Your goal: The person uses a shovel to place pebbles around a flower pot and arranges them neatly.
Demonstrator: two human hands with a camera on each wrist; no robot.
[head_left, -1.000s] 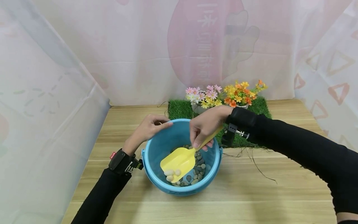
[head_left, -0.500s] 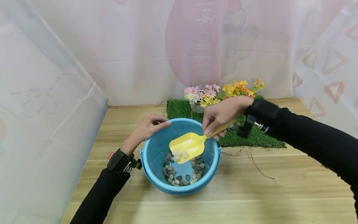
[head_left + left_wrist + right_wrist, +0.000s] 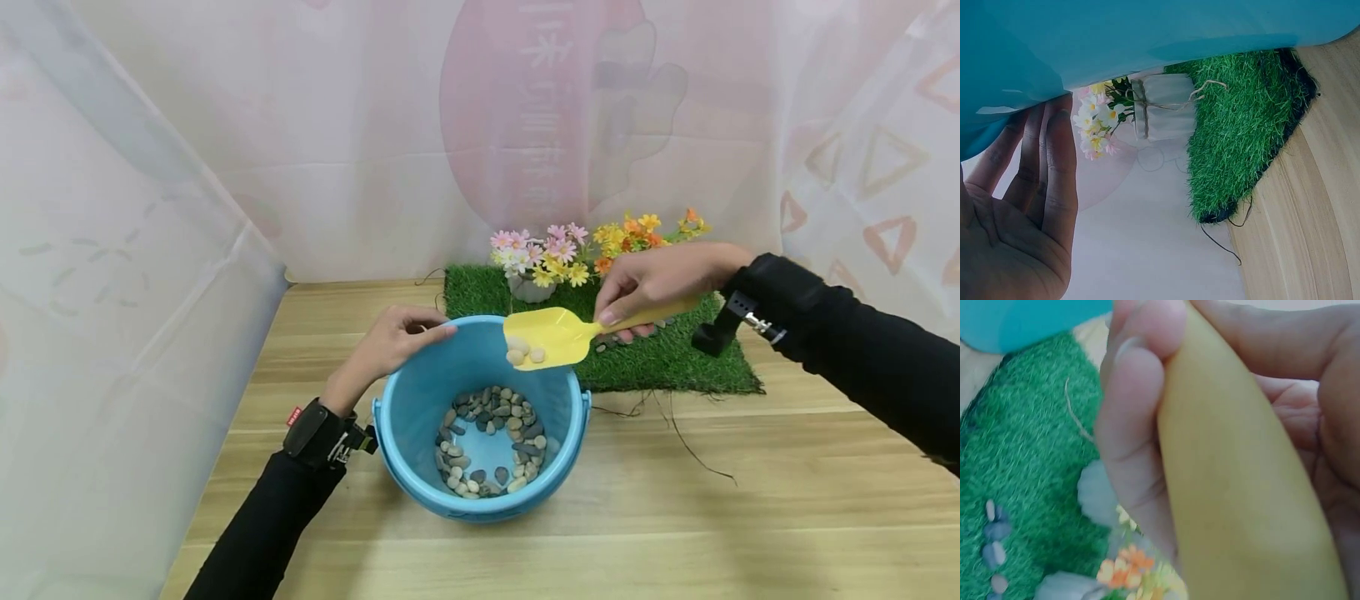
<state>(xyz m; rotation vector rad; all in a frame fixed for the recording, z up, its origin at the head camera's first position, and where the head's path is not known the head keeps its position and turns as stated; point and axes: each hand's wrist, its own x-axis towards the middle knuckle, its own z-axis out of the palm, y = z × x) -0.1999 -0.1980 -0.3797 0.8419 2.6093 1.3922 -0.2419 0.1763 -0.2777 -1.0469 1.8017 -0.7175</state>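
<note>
Blue bucket (image 3: 423, 392): one, upright on the wooden surface (image 3: 675, 517), slightly nearer its left edge than its right. Contents: grey and beige pebbles (image 3: 532, 431) ringed along the floor, middle mostly bare blue; too packed to count reliably. Yellow scoop (image 3: 555, 329): one, blade over the bucket's far-right rim, three pale pebbles (image 3: 515, 357) on it by the blade's left edge. Right hand (image 3: 660, 279): grip narrow, fingers and thumb round the scoop handle. Left hand (image 3: 397, 337): grip pinching the bucket's far-left rim, thumb on top, fingers outside. Versus a second ago: scoop was down inside the bucket, hiding part of the pebble ring; it's since come up and moved right toward the turf mat (image 3: 660, 371), same three pebbles aboard. Left hand and bucket basically unmoved. Turf mat: one, at the surface's far edge, right of centre. Two flower clumps at its back: pink-white-yellow flowers (image 3: 561, 250) in a pale pot (image 3: 532, 289), orange-yellow flowers (image 3: 628, 239) to their right, partly behind the right hand. Right wrist view: at least five small stones (image 3: 997, 531) in a row on the mat.
</note>
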